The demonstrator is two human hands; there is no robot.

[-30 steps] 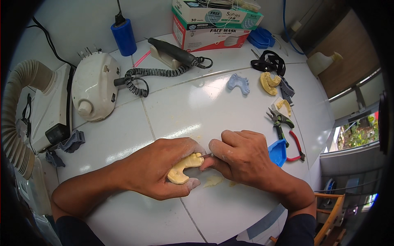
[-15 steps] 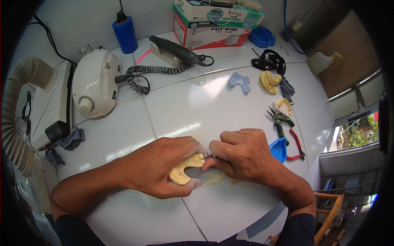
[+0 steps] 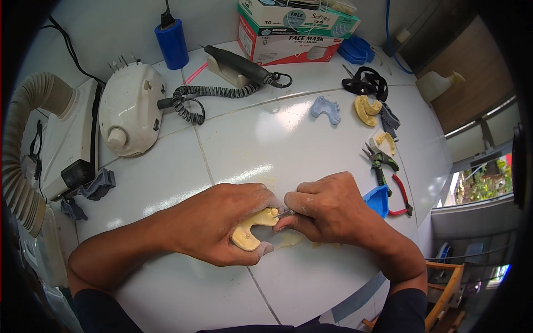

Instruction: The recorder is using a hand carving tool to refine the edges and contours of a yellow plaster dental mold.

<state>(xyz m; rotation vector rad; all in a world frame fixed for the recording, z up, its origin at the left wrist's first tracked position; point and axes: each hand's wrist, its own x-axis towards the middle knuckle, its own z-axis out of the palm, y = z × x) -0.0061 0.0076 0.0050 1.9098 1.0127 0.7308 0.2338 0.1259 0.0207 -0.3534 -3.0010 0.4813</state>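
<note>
A pale yellow horseshoe-shaped dental cast [image 3: 246,235] is held in my left hand [image 3: 214,222], with fingers curled round it and a dusty thumb along its lower end. My right hand [image 3: 325,208] grips a small metal tool [image 3: 284,214], its narrow tip at the right end of the cast's teeth; most of the handle is hidden in my fingers. Pale shavings [image 3: 288,242] lie on the white tiled worktop [image 3: 233,150] below. Just right of my right hand is a blue plastic tray [image 3: 377,202].
A white motor unit [image 3: 129,105], corded handpiece [image 3: 233,64] and ribbed hose [image 3: 19,166] sit at the left and back. Mask boxes [image 3: 288,44] stand at the back. Dental models [image 3: 367,111], pliers [image 3: 382,161] and red-handled cutters [image 3: 400,195] lie at the right.
Both hands, still gripping the cast and tool, have moved slightly up and to the right in the view. The surroundings also shift a little as the view moves.
</note>
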